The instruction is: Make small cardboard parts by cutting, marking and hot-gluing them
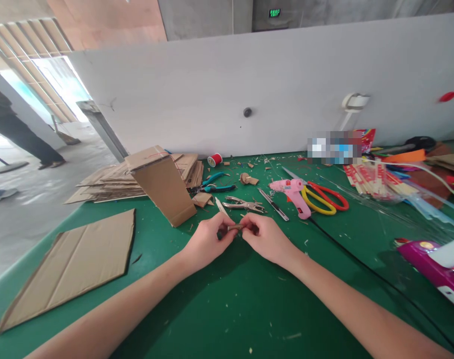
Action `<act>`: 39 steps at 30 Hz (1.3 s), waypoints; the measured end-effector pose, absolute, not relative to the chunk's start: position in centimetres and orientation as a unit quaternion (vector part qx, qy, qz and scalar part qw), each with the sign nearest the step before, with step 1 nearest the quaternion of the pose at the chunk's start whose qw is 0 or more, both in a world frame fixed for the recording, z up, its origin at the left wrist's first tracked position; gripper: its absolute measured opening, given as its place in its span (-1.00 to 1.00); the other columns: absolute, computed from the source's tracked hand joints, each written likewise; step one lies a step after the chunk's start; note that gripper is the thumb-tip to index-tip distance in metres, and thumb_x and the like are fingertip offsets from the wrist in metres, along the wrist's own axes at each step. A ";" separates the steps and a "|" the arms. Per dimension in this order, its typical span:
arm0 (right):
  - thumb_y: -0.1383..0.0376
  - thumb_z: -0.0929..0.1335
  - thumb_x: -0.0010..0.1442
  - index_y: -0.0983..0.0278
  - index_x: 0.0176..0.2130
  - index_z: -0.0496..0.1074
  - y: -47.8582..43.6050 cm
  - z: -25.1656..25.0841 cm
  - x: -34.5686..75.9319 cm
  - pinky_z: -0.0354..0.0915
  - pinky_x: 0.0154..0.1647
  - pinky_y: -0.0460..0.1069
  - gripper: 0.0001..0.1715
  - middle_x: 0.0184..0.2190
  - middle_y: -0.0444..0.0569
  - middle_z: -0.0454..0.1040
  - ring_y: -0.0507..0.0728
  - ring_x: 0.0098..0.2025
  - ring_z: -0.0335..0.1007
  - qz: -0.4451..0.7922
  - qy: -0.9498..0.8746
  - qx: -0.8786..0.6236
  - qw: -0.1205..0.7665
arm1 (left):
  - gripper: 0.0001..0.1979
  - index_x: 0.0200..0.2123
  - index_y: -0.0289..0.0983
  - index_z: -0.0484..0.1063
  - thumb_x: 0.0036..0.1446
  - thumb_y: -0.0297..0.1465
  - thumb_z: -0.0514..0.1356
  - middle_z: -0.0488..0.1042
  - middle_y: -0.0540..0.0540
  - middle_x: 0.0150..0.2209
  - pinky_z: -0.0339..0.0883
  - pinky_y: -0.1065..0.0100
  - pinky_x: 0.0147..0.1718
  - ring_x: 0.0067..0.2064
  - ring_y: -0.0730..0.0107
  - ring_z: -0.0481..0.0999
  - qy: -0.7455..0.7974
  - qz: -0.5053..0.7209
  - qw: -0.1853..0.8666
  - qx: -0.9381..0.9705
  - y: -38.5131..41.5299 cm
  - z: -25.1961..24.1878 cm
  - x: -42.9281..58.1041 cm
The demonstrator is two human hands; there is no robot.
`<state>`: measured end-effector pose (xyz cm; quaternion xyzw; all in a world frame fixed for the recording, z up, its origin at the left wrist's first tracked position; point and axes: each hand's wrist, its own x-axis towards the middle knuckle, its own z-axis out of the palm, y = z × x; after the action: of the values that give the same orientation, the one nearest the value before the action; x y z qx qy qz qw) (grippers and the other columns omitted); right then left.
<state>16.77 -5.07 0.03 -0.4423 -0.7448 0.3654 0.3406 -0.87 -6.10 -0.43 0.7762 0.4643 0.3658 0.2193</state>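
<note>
My left hand [208, 239] and my right hand [262, 237] meet over the green table [227, 309], fingers pinched together on a small brown cardboard piece [235, 227] held between them. Just beyond my fingers lie a metal hole punch [243, 203] and a thin metal ruler [273, 203]. A folded cardboard box piece [163, 184] stands tilted to the left of my hands.
A flat cardboard sheet [77, 264] lies front left, a cardboard stack [110, 182] behind it. Teal pliers [214, 183], a red thread spool [214, 160], a pink glue gun [294, 192] with black cord, yellow and red scissors [324, 199], stick packets [376, 182] and a purple toy [436, 267] lie right.
</note>
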 end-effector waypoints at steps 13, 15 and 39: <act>0.41 0.25 0.08 0.26 -0.36 0.36 -4.6 -0.4 17.1 0.16 -0.49 -0.10 -0.88 -0.50 -0.17 0.39 -0.02 -0.51 0.24 0.398 -0.744 -0.429 0.322 | -0.99 -0.37 -0.25 0.33 0.11 -0.46 0.13 0.49 -0.01 -0.39 0.31 0.45 -0.44 -0.40 0.47 0.46 0.451 0.348 0.181 0.802 -6.2 -0.2 -0.9; 0.41 0.24 0.09 0.25 -0.35 0.36 -4.6 -0.4 17.1 0.16 -0.49 -0.10 -0.87 -0.50 -0.17 0.38 -0.02 -0.51 0.23 0.410 -0.740 -0.425 0.322 | -0.98 -0.37 -0.25 0.31 0.12 -0.46 0.13 0.49 -0.01 -0.37 0.31 0.44 -0.43 -0.39 0.47 0.46 0.446 0.351 0.173 0.805 -6.2 -0.3 -0.9; 0.35 0.22 0.21 0.31 -0.27 0.40 -4.0 1.2 20.3 0.23 -0.36 0.05 -0.82 -0.37 0.04 0.46 0.22 -0.27 0.34 -0.186 -0.820 -0.495 0.218 | -0.88 -0.45 -0.23 0.36 0.01 -0.34 0.25 0.45 -0.03 -0.17 0.19 0.14 -0.05 -0.08 0.23 0.37 0.365 0.255 0.128 0.886 -6.9 1.3 -0.9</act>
<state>20.28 -3.95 1.22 -0.4953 -0.8199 -0.1864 0.2185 -0.95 -6.91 1.27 0.8861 0.3651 0.2551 0.1285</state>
